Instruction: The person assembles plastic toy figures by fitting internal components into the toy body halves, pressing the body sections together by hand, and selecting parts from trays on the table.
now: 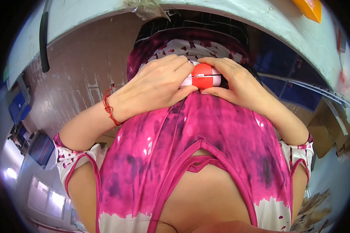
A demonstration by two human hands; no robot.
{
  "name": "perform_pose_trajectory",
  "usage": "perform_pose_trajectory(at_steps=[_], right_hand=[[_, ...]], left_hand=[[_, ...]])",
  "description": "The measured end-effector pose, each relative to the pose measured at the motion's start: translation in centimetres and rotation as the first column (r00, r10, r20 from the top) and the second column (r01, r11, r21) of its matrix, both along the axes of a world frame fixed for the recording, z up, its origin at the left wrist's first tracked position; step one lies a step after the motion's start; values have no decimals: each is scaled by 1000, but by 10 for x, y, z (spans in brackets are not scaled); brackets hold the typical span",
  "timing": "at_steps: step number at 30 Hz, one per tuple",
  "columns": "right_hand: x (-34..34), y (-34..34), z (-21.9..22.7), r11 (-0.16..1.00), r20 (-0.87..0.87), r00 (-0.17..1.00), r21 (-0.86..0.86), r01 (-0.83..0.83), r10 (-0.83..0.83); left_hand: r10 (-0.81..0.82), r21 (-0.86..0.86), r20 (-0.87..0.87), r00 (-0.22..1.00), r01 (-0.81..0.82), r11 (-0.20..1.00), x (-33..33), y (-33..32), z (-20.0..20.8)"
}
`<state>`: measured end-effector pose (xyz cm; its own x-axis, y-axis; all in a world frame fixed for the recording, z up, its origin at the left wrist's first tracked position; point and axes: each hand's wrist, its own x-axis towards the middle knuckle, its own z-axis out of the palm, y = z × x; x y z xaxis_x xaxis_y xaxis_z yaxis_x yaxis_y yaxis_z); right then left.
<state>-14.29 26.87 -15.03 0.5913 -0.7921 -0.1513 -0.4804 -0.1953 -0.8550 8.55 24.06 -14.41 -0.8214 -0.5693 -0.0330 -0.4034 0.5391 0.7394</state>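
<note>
A small rounded object (203,82) in red and pale pink, with a dark seam across its middle, sits between my two hands close against my pink patterned top. Its exact kind I cannot make out. My left hand (161,77), a red cord bracelet at its wrist, closes over the left end, its curled fingers on top and its thumb at the near edge. Around the right end, my right hand (241,80) grips with fingertips at the far side and thumb at the near side. Both palms hide parts of the object.
Beyond my lap curves the edge of a white table (85,13). A crumpled clear plastic bag (147,8), a black strap-like strip (44,42) and an orange item (310,9) lie along it. Cardboard (324,130) stands at the right, blue items (19,106) at the left.
</note>
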Motion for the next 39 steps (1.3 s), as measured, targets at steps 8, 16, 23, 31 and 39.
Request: perform_pose_trajectory(at_steps=[8, 16, 23, 31, 39], right_hand=[[2, 11, -4, 993, 39, 999, -121, 8, -3], [4, 11, -3, 985, 13, 1000, -174, 4, -2], [5, 9, -3, 992, 48, 998, -118, 34, -28], [6, 17, -8, 987, 34, 998, -150, 56, -51], [4, 27, -4, 980, 96, 991, -165, 113, -98]], left_hand=[[-96, -19, -3, 995, 96, 995, -4, -4, 3], [-107, -47, -47, 993, 105, 993, -1, -3, -4], [47, 70, -89, 995, -41, 997, 4, 0, -4], [-115, 123, 40, 993, 109, 986, -2, -8, 5], [-113, 31, 1, 994, 113, 993, -2, 5, 8]])
